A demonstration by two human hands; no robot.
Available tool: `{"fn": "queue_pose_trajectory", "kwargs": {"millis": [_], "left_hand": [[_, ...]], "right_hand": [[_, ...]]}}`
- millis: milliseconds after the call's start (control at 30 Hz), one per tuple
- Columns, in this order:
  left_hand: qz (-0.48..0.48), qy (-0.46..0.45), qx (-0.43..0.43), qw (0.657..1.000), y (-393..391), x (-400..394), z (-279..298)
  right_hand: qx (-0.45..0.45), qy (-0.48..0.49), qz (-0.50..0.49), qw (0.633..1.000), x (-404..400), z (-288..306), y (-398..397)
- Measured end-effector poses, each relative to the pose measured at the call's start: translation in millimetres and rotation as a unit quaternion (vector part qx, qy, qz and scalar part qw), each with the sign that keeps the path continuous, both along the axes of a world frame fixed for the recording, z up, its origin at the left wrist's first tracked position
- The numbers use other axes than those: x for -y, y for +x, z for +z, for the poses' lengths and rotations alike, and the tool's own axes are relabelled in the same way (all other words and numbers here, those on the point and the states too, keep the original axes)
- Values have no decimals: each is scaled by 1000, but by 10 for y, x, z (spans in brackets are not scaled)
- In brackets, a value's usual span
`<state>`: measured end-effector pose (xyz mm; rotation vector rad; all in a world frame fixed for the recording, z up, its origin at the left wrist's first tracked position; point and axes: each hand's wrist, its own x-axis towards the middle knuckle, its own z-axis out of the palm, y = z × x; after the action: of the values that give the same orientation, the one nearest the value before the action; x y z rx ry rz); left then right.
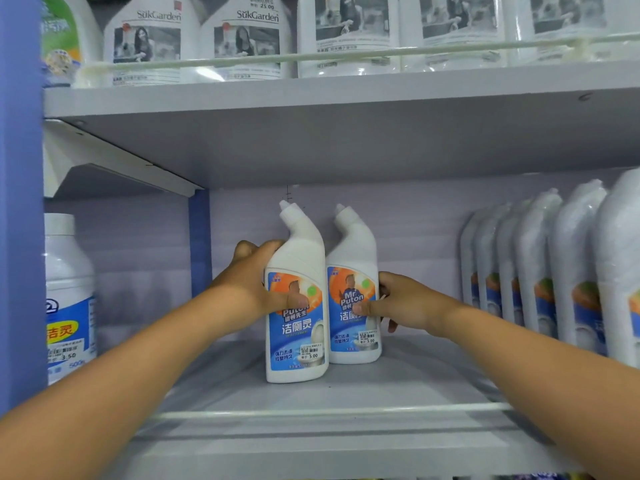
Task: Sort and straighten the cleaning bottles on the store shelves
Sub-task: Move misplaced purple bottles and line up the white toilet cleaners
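Note:
Two white angled-neck toilet cleaner bottles with blue and orange labels stand upright side by side in the middle of the grey shelf [311,400]. My left hand [256,282] grips the nearer left bottle [298,341], thumb across its label and fingers round its back. My right hand [401,303] holds the right bottle [353,251] from its right side, thumb pressed on the label. The two bottles touch each other.
A tight row of several wrapped bottles of the same kind [540,271] fills the shelf's right end. A larger white bottle with a yellow and blue label [69,299] stands at the left. White jugs [242,36] line the upper shelf behind a rail. A low rail [311,414] runs along the shelf's front.

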<state>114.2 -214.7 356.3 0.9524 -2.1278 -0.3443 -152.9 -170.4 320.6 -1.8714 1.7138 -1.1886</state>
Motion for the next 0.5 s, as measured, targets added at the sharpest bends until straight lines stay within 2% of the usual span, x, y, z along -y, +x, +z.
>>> {"fn": "queue_pose_trajectory", "kwargs": {"millis": [267,500], "left_hand": [[-25,91,-16,995,101,7,-182],[-23,100,-61,993,117,-16,-259]], "right_hand": [[24,8,8,1000,15,-6,2],[20,26,15,999,-22,6,41]]}}
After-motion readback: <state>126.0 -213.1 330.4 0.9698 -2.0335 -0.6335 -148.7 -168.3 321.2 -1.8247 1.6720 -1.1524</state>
